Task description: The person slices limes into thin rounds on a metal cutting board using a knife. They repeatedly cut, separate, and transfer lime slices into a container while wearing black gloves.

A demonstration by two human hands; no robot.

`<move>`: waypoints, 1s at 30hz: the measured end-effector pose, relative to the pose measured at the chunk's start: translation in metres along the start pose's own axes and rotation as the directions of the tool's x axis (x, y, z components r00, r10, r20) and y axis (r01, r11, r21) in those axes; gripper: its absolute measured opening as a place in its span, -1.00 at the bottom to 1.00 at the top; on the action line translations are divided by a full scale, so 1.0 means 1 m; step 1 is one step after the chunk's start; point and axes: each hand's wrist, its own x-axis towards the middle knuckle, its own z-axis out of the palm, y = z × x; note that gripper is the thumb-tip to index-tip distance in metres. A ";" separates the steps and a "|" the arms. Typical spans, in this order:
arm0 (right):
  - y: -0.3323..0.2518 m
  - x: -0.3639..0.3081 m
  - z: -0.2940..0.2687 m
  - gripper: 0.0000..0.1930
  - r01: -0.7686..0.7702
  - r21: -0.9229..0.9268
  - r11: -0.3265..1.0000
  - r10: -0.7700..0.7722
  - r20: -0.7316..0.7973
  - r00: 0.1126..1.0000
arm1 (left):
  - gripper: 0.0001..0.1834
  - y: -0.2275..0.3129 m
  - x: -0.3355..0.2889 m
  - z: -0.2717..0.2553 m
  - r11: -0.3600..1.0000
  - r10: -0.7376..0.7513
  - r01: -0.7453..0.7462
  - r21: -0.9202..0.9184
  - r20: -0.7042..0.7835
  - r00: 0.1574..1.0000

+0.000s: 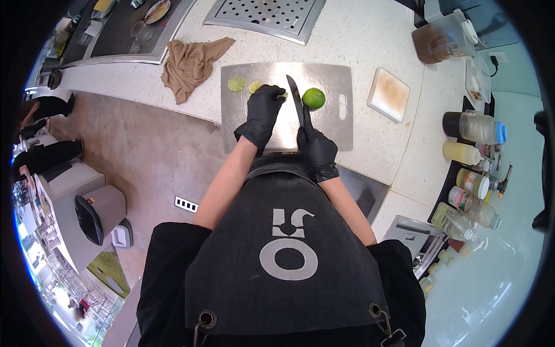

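A metal cutting board [231, 127] lies on the counter in front of me. My left hand [265, 110], in a black glove, is closed over its middle, with the pale green edge of a lime piece [284, 95] showing at the fingertips. My right hand [318, 151], also gloved, grips a knife [294, 92] with its index finger stretched along the blade, which points away from me. Just right of the blade sits a green lime [314, 99]. Two cut lime slices [236, 84] rest at the board's far left, one partly behind my left hand.
A crumpled brown cloth [191, 65] lies left of the board, and a square white block [388, 95] to its right. Beyond are a perforated metal drain tray [266, 17] and a sink [127, 34]. Bottles [462, 152] and a brown-filled pitcher [436, 43] line the right side.
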 end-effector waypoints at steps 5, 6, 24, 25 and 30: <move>-0.002 -0.001 0.001 -0.35 -0.052 0.089 0.995 0.055 -0.036 0.998 | -0.76 0.007 0.000 0.000 0.998 0.017 -0.019 0.067 0.033 0.999; -0.002 -0.001 0.001 -0.35 -0.041 0.080 0.996 0.045 -0.047 0.998 | -0.77 0.008 0.000 0.000 0.999 -0.004 0.004 0.047 0.008 1.000; -0.002 0.007 -0.002 -0.34 0.006 0.089 0.996 -0.009 0.032 0.999 | -0.75 0.006 0.012 -0.005 0.973 -0.227 0.229 -0.010 0.079 0.971; -0.002 0.012 0.000 -0.33 0.010 0.082 0.997 -0.014 0.052 0.999 | -0.75 0.006 0.012 -0.005 0.975 -0.222 0.222 -0.001 0.081 0.972; -0.015 0.037 0.000 -0.35 -0.032 0.103 0.994 0.025 0.065 0.998 | -0.74 0.005 0.007 -0.002 0.985 -0.169 0.170 -0.036 0.034 0.985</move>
